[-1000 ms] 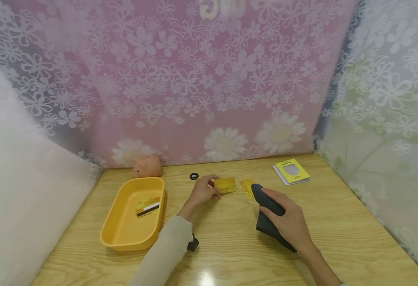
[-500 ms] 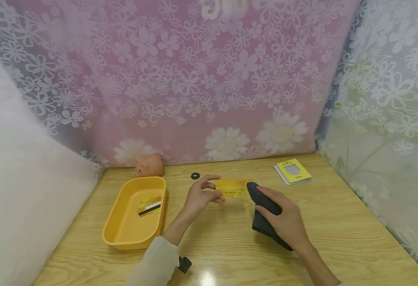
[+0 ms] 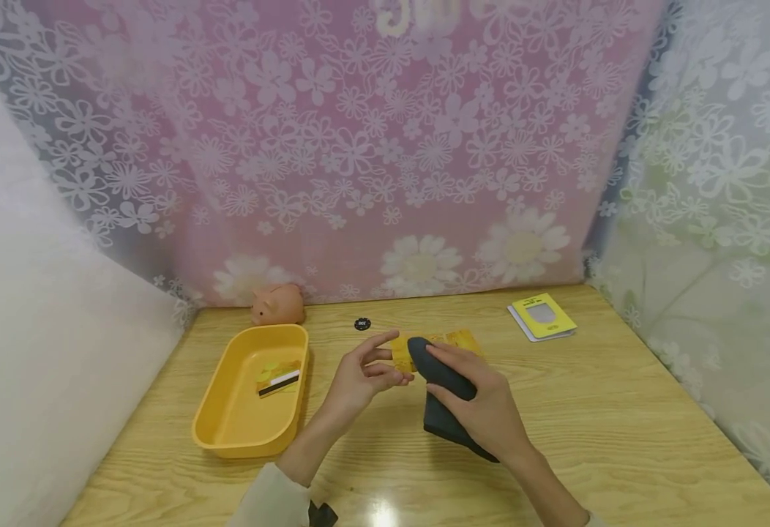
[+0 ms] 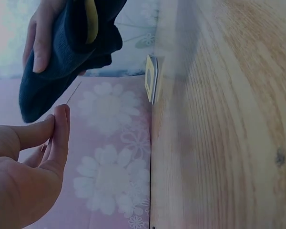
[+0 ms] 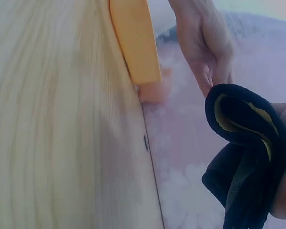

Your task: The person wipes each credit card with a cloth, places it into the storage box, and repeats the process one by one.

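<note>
My left hand [image 3: 356, 377] pinches a gold-yellow plastic card [image 3: 401, 354] by its left end, raised off the table; in the left wrist view only the thin edge of the card [image 4: 74, 93] shows past the fingertips. My right hand [image 3: 484, 395] grips a folded dark blue cloth [image 3: 449, 391], its yellow lining showing in the right wrist view. The cloth [image 5: 243, 119] lies over the front of the card and hides much of it. Behind the cloth, a second yellow card [image 3: 465, 339] is partly visible on the table.
A yellow tray [image 3: 227, 410] at the left holds several cards [image 3: 279, 380], one with a black stripe. Behind it stands a piggy bank [image 3: 279, 304]. A black round chip [image 3: 362, 323] and a yellow booklet [image 3: 543, 316] lie toward the back of the wooden table [image 3: 596, 439].
My left hand first drew the card back to the left, lifting and tilting it toward the camera. My right hand has moved left with the cloth, which now covers much of the card.
</note>
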A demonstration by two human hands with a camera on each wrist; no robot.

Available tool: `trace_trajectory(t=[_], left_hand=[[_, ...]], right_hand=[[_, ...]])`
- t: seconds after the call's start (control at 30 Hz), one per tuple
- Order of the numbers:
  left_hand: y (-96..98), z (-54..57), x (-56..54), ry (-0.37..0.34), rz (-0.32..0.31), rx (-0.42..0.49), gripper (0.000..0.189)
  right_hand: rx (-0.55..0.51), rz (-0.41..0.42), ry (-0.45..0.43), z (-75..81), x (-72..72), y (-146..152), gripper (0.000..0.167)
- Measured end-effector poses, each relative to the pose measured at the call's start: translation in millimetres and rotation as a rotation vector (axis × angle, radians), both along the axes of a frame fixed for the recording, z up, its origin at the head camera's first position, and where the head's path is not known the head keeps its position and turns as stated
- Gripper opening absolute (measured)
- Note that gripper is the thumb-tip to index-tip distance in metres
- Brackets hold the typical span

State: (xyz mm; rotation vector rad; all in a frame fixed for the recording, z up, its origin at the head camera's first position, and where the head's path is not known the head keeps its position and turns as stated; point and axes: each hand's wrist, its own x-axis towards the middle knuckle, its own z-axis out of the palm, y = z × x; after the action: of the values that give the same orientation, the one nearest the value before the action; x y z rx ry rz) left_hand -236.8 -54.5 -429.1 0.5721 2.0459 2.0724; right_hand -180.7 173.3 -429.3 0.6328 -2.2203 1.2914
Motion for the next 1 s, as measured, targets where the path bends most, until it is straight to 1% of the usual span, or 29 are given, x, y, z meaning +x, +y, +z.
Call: trace_trajectory(t=[0.1,0.2,0.43,0.73,0.87,1.0], left_hand=[[-0.7,0.5,4.1,-0.006,-0.004,-0.008,0.066],[0.0,0.2,6.7,-0.005,-0.019,0.005,0.066],[-0.2,-2.1,8.7,0.033,-0.031,0.029,0.062],[-5.5,-3.6,8.5,0.072,-0.029,0.04,0.064],[-9.4,-3.3,8.6,0.067,-0.024,0.055,0.062],[-13.4,-3.9,9.1,0.05,-0.022,0.07,0.059]], right_hand=[[0.002,0.034,0.004,1.5,0.8,-14,0.061],[0.012,0.045,0.008,2.3,1.3,-25,0.062],[0.04,0.001,0.04,3.4,4.2,-36,0.065],[0.071,-0.048,0.086,4.4,2.7,-33,0.065],[0.081,-0.084,0.102,2.1,-1.0,-25,0.066],[0.095,-0.118,0.096,-1.7,-3.6,-16,0.066]])
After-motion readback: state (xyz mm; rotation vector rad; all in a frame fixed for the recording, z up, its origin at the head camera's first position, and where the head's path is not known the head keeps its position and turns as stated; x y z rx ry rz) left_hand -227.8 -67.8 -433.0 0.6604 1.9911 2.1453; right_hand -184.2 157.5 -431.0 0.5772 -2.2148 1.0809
